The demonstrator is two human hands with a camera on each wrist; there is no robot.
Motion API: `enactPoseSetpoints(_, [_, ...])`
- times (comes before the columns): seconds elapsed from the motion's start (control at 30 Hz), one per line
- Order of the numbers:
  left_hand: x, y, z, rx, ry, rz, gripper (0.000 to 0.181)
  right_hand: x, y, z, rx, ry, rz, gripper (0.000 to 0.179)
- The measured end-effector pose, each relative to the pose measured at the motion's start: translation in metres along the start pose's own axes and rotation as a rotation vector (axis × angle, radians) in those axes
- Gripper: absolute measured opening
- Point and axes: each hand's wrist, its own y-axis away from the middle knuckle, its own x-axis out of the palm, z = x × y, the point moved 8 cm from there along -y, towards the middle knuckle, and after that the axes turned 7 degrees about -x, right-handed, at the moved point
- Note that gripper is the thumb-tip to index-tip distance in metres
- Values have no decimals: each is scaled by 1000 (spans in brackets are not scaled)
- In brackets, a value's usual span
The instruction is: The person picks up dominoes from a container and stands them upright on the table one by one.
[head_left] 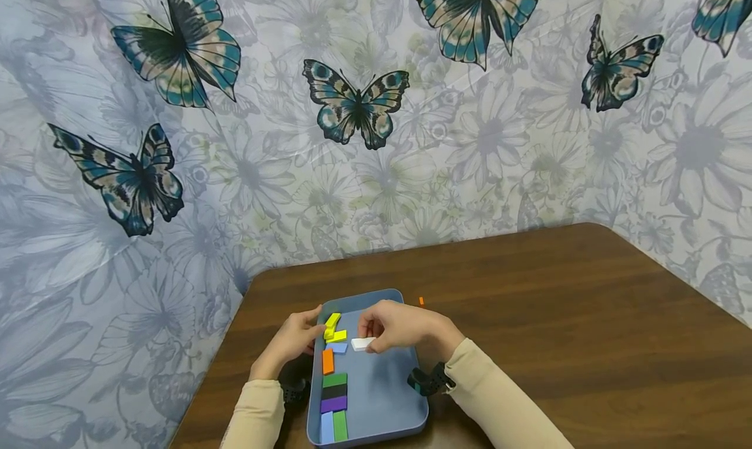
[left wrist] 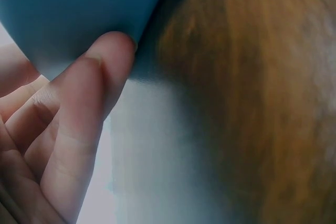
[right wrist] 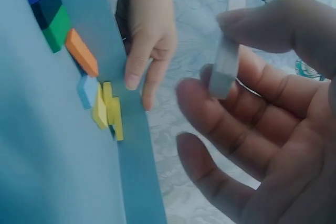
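Note:
A blue tray (head_left: pixel 382 390) with a raised rim lies on the table. My left hand (head_left: pixel 290 338) grips its left wall near the far corner, thumb over the rim; the left wrist view shows fingers against the tray's outside (left wrist: pixel 79 9). Above the tray's far half, my right hand (head_left: pixel 405 325) pinches a white block (head_left: pixel 361 344) between thumb and fingers, also seen as a pale upright block (right wrist: pixel 224 72) in the right wrist view. Along the left wall lie yellow blocks (head_left: pixel 337 336), a light blue block (head_left: pixel 337 348) and an orange block (head_left: pixel 328 362).
Nearer the front of the tray sit green (head_left: pixel 335 380), black (head_left: pixel 334 391) and purple (head_left: pixel 333 404) blocks, then a light blue one (head_left: pixel 327 428) beside another green one (head_left: pixel 340 426). A small orange piece (head_left: pixel 421 301) is on the brown table (head_left: pixel 558 318) beyond the tray. A butterfly-patterned wall covering (head_left: pixel 376 194) stands behind.

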Motion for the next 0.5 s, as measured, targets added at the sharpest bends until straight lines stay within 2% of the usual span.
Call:
enactPoseSetpoints(0.2, [1,-3,-1,3,1,3,61,-15,8,5,-31,-43,-59,6])
enactPoseSetpoints(0.5, [0,-1,-1,16,-23,-9,61,-38,25,7,-76,-111,-150,9])
